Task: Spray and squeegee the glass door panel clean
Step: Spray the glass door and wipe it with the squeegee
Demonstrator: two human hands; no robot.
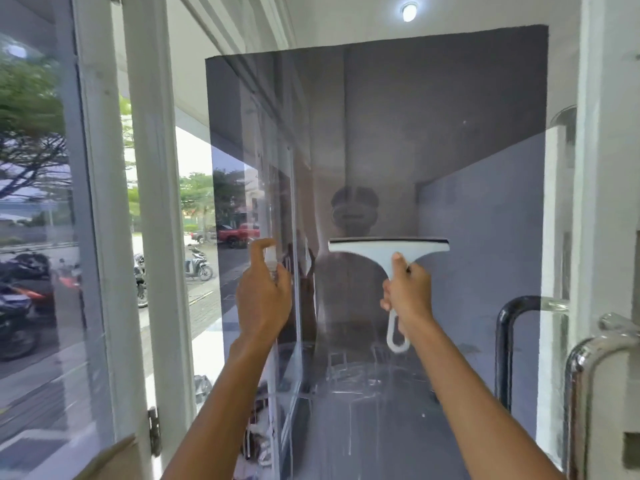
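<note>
The squeegee (388, 249) is being gripped in the right hand (407, 292), blade level on the glass (450, 150) mid-panel, and is best being drawn evenly toward the 6 o'clock streaks (349, 375), the bottle (272, 261) being held in the left hand (263, 299) at 9 o'clock.

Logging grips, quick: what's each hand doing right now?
Left hand: holding the spray bottle.
Right hand: gripping the squeegee handle.

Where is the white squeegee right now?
In the head view the white plastic squeegee is right of centre, gripped by the right hand at the glass door panel, left of the black curved door handle.
</note>
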